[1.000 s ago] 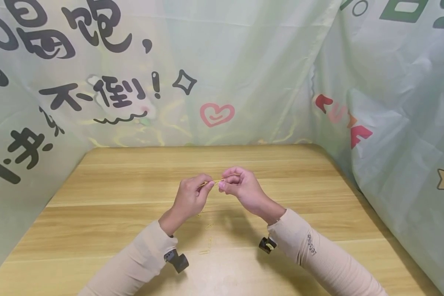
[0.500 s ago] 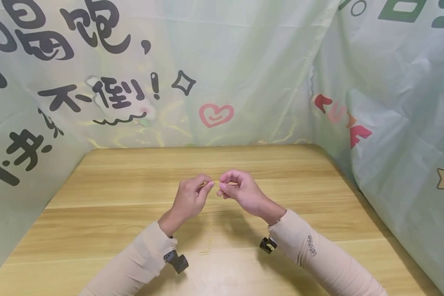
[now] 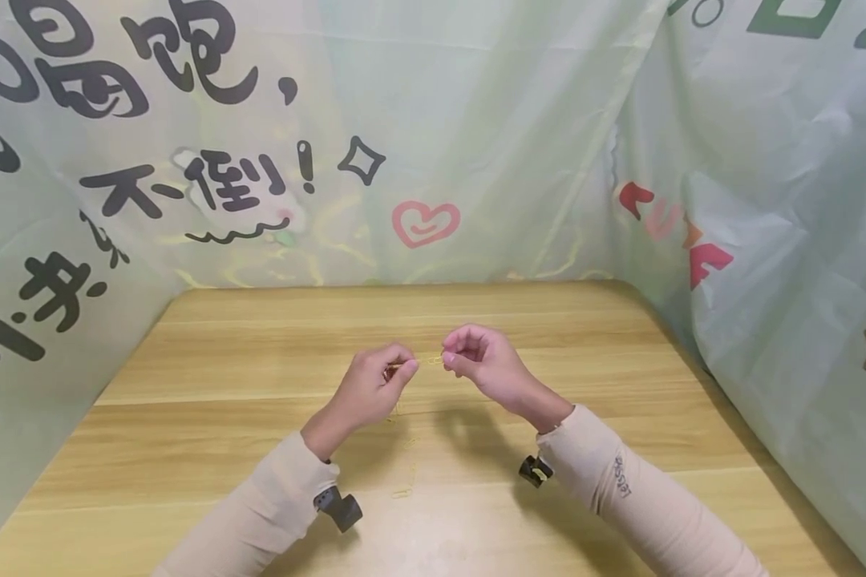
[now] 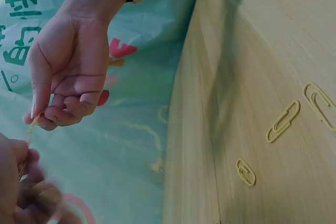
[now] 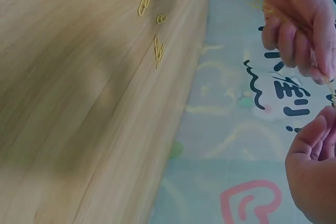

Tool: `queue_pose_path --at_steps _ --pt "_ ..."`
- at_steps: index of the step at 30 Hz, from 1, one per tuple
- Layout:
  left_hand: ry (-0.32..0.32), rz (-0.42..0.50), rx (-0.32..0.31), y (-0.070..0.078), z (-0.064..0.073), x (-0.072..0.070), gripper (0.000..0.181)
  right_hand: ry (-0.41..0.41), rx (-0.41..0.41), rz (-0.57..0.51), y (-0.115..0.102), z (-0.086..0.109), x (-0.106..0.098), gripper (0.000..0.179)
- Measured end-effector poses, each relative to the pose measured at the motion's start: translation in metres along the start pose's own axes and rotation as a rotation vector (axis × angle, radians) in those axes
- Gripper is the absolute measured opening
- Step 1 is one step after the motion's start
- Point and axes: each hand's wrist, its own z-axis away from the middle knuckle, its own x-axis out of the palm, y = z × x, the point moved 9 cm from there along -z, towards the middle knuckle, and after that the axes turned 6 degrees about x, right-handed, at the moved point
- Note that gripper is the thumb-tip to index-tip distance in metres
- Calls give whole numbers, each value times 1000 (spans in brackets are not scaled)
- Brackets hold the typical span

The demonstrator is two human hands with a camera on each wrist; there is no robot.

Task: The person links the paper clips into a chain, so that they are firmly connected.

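Note:
Between the two hands stretches a short run of yellow paper clips (image 3: 433, 361), which look linked; their joints are too small to make out. My left hand (image 3: 371, 386) pinches one end between thumb and forefinger, and a yellow clip end (image 5: 256, 3) sticks out past its far side in the right wrist view. At the other end, the thumb and fingertip of my right hand (image 3: 496, 373) pinch a clip. Both hands are raised above the table. Below them, loose yellow paper clips lie on the wood, among them one clip (image 4: 283, 121) and a smaller-looking one (image 4: 245, 172).
The wooden table (image 3: 224, 353) reaches back to a pale printed curtain (image 3: 476, 120), which also rises at both sides. Several clips lie in a rough line near the table's middle, the nearest clip (image 3: 401, 494) towards the front. A dark camera (image 3: 339, 508) hangs at the left cuff.
The hands were nearly touching half a second ago. My right hand has since drawn off to the right, and more of the yellow clips shows between them. The loose clips stay put.

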Motion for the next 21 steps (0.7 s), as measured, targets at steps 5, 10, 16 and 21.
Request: queue_pose_path --at_steps 5,10,16,21 --pt "-111 51 -117 -8 1 8 10 -14 -12 35 -2 -1 1 11" --pt "-182 91 -143 -8 1 14 9 -22 -7 53 -3 -2 2 9" --pt "-192 86 -161 -7 1 15 19 -33 1 53 -2 -3 4 7" --pt "-169 56 -154 -5 1 11 16 -29 3 39 -3 -3 5 5"
